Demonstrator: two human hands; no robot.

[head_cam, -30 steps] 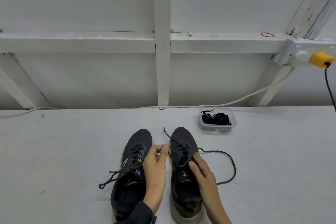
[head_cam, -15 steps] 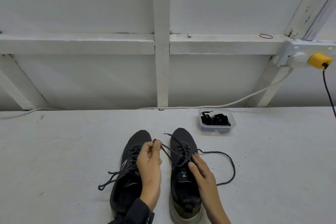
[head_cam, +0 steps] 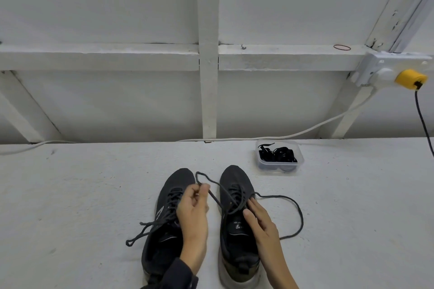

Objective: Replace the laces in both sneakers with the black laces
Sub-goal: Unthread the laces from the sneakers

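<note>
Writing: small white print on the tongue label (head_cam: 237,225) of the right sneaker (head_cam: 234,179), too small to read. Pale logo mark on the side of the left sneaker (head_cam: 179,179), also illegible.

Sneakers: side by side on the white desk (head_cam: 94,195), toes pointing away from the person, close together but not touching. Dark knit uppers, pale soles.

Left grip (head_cam: 193,216): raised over the gap between the sneakers, clenched on the grey lace (head_cam: 298,213) of the right sneaker, strand pinched between thumb and forefinger. Short loop of lace standing up above the pinch; strand running taut from there down to the eyelets.

Right grip (head_cam: 263,225): released, fingers laid nearly straight along the lacing of the right sneaker, thumb on the tongue. Other end of the same lace lying in a wide loop on the desk just right of this grip.

Left sneaker lace (head_cam: 150,227): round grey cord, ends trailing off to the left.

Black laces (head_cam: 278,158): flat, bundled inside a clear plastic tub (head_cam: 277,168), beyond the right sneaker and well apart from both grips.
</note>
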